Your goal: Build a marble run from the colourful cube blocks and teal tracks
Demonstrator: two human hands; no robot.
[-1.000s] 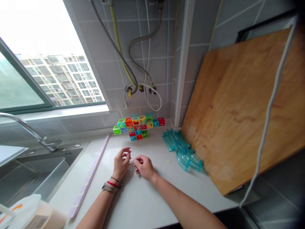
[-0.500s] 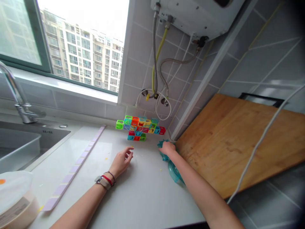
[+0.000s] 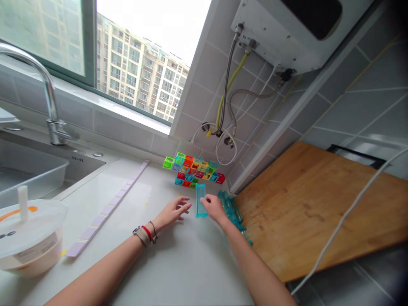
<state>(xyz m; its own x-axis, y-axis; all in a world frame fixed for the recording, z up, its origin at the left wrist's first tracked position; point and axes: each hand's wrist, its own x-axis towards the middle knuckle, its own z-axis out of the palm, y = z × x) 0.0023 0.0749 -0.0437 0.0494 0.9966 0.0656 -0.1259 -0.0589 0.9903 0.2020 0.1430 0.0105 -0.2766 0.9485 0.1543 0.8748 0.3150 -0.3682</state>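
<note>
My right hand pinches a flat, translucent teal plastic piece by its right side and holds it upright above the counter. Just left of that piece, my left hand hovers with its fingers apart and nothing in them. Behind both hands stands a group of colourful see-through plastic blocks, in green, orange, yellow, red and blue. More teal plastic pieces lie in a heap to the right of my right hand, partly hidden by my forearm.
A wooden cutting board leans at the right, with a white cable crossing it. A long lilac strip lies on the counter at left. Beyond are a round lidded tub, the sink and its faucet.
My right hand has moved left from the teal heap, now carrying a teal piece. My left hand stays empty beside it. The camera view has turned and shifted a little.
</note>
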